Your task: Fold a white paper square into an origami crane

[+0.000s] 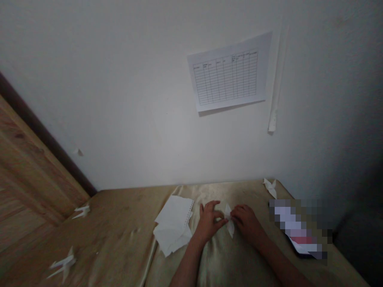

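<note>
1. L hand (208, 223) and R hand (247, 223) half closed, fingertips pinch small folded white paper (229, 225), at 12 o'clock.
2. Loose paper sheets (173, 225) at 10 o'clock, paper bird (271, 188) at 1 o'clock.
3. Even pinch from both sides keeps folds steady.

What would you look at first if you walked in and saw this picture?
You'd probably notice the printed grid chart on the white wall first. Below it, the left hand and right hand hold a small folded piece of white paper above the shiny beige cloth. Loose white paper sheets lie beside the left hand, and a folded paper figure sits near the bottom left corner.
</note>
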`<state>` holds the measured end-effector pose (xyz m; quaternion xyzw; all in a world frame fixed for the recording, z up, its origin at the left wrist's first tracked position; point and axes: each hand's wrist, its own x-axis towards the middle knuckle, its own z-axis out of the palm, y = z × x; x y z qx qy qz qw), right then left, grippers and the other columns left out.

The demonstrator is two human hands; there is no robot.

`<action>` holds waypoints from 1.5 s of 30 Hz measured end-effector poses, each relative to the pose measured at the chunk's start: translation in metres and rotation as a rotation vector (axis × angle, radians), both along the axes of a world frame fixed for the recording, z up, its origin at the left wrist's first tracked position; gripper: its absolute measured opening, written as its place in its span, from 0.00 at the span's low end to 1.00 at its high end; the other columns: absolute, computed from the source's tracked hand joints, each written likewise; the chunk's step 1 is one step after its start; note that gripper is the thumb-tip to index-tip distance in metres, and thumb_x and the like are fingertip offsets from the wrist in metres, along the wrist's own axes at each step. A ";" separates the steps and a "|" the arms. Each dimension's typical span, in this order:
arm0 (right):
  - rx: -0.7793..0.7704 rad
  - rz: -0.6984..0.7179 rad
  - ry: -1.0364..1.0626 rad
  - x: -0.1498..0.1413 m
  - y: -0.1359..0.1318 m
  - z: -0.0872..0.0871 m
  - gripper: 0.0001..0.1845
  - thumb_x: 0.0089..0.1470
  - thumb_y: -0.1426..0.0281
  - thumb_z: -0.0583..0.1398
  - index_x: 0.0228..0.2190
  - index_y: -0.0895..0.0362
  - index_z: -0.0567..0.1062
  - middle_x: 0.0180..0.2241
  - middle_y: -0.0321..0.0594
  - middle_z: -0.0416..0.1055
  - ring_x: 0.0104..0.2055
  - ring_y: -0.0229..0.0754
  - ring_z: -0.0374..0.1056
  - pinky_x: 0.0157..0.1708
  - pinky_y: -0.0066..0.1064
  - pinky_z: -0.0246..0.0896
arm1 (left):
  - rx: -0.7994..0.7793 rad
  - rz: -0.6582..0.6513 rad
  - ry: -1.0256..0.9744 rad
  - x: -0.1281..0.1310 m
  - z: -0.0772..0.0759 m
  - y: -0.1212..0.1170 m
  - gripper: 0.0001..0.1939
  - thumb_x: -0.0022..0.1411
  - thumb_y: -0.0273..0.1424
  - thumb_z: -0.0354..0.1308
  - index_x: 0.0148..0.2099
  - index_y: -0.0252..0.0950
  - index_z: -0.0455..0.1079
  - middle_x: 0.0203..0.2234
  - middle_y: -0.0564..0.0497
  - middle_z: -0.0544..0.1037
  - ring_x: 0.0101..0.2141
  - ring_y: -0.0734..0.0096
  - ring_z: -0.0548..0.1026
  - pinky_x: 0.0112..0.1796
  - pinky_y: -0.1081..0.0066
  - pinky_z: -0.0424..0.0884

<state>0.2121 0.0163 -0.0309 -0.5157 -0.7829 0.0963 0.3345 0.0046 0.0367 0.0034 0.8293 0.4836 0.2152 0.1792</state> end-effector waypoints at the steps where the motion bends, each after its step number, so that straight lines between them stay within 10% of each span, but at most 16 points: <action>1: 0.006 0.001 -0.005 0.000 0.000 0.000 0.12 0.60 0.74 0.54 0.36 0.55 0.79 0.40 0.42 0.77 0.49 0.47 0.66 0.54 0.41 0.56 | 0.007 0.006 0.001 0.000 -0.001 0.000 0.07 0.60 0.42 0.66 0.38 0.47 0.81 0.63 0.51 0.67 0.63 0.51 0.61 0.64 0.35 0.36; 45: -0.028 -0.071 -0.032 -0.003 -0.004 0.002 0.08 0.56 0.72 0.58 0.34 0.51 0.78 0.40 0.39 0.79 0.55 0.51 0.66 0.64 0.58 0.35 | -0.031 0.063 0.009 0.013 0.003 -0.004 0.03 0.61 0.31 0.64 0.36 0.44 0.78 0.63 0.51 0.68 0.63 0.51 0.63 0.63 0.31 0.39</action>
